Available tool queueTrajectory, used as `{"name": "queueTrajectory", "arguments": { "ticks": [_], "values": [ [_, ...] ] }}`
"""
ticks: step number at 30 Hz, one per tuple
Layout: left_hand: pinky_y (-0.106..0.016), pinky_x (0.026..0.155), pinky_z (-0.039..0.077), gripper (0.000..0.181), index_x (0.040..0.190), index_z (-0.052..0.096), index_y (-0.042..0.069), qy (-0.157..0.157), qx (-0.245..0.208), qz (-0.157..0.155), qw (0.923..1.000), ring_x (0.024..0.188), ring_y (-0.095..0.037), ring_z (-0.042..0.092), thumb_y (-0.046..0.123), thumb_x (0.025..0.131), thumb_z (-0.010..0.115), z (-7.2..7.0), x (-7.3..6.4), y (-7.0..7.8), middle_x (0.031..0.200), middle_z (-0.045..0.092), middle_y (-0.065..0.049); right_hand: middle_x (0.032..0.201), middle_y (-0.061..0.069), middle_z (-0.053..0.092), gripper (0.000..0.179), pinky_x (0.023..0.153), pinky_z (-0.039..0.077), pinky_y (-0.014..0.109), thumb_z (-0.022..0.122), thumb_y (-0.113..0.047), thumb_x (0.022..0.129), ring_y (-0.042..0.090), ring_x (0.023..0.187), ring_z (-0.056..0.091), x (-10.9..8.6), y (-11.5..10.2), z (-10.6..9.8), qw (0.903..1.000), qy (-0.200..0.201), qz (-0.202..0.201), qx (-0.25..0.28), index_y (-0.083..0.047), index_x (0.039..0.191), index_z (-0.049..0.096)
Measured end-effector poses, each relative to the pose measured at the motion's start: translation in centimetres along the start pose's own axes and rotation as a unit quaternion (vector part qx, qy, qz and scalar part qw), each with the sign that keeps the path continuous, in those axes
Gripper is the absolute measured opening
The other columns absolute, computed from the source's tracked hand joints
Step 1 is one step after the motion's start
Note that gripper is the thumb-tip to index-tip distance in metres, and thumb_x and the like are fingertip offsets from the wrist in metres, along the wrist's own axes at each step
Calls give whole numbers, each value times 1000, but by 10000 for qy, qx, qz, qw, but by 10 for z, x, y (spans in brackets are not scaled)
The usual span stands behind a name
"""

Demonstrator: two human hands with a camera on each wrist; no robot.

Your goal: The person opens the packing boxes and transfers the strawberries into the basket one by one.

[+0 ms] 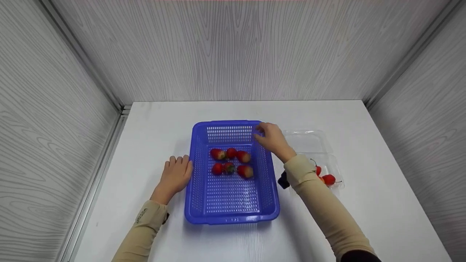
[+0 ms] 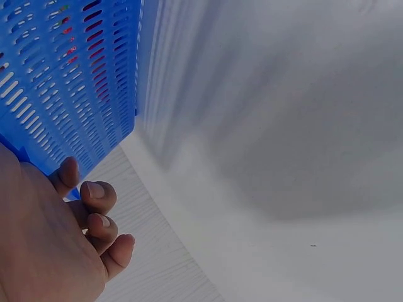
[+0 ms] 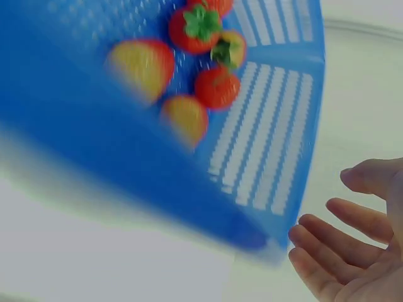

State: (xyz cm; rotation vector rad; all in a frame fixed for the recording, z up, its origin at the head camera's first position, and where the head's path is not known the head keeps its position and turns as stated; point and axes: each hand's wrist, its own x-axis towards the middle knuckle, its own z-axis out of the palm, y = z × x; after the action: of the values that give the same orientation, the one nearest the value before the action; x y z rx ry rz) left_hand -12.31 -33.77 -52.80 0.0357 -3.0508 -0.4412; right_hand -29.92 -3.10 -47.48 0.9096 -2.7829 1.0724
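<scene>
A blue perforated plastic basket [image 1: 233,219] stands on the white table. Several strawberries [image 1: 244,171] and small round red fruits [image 1: 217,168] lie in two rough rows on its floor. At the basket's left rim my left hand [image 1: 175,174] holds on, its fingers curled along the outside edge; in the left wrist view the left fingers [image 2: 101,196] bend just beneath the rim. My right hand [image 1: 272,138] hovers over the far right corner. In the right wrist view the right hand [image 3: 362,248] has spread, slightly bent fingers and holds nothing.
To the right of the basket a clear plastic clamshell box [image 1: 336,165] lies with its lid folded back. Red cherries [image 1: 328,179] with stems sit in it, partly hidden by my right sleeve [image 1: 320,203]. Wood-grain panels [image 1: 233,54] enclose the white table [image 1: 386,203] on the back and sides.
</scene>
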Motion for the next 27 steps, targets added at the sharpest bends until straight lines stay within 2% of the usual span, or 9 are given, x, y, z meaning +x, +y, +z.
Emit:
{"name": "queueTrajectory", "arguments": {
  "ticks": [5,9,14,19,23,27],
  "values": [
    [-49,76,32,30,102,48,0,109,2,73,9999,85,-36,40,24,106,31,2,0,-4,89,49,-17,96,25,69,26,79,52,48,64,-8,87,36,86,66,-13,22,-24,9992,241,302,100,10,104,68],
    [-48,75,31,28,101,47,1,91,12,68,9999,84,-35,38,24,106,32,3,-1,-5,88,48,-16,96,25,68,26,77,53,49,62,-10,88,37,86,66,-29,43,-38,9975,268,651,115,10,105,68],
    [-49,76,32,28,103,47,1,41,-26,18,10000,85,-36,38,24,106,32,1,-1,-5,90,48,-17,101,25,67,28,80,53,50,61,-13,91,38,90,64,-52,71,-47,9935,232,1107,113,9,108,66],
    [-49,76,31,29,103,48,0,44,-56,33,10000,85,-36,38,24,106,32,0,-1,-3,90,49,-17,102,24,66,27,80,53,47,61,-13,93,35,89,61,-75,92,-47,9892,91,1454,161,8,109,66],
    [-49,77,32,29,103,48,0,52,-83,59,9999,85,-36,39,25,106,32,0,0,-2,90,49,-17,101,21,66,23,78,53,46,62,-10,92,33,86,60,-92,104,-41,9882,24,1504,284,6,106,67],
    [-49,77,32,28,103,47,1,15,-94,65,9999,85,-35,38,24,106,32,2,1,-1,89,48,-16,101,19,65,17,80,53,47,65,-3,88,34,90,62,-106,112,-33,9935,229,1033,430,6,102,69]
  ]
}}
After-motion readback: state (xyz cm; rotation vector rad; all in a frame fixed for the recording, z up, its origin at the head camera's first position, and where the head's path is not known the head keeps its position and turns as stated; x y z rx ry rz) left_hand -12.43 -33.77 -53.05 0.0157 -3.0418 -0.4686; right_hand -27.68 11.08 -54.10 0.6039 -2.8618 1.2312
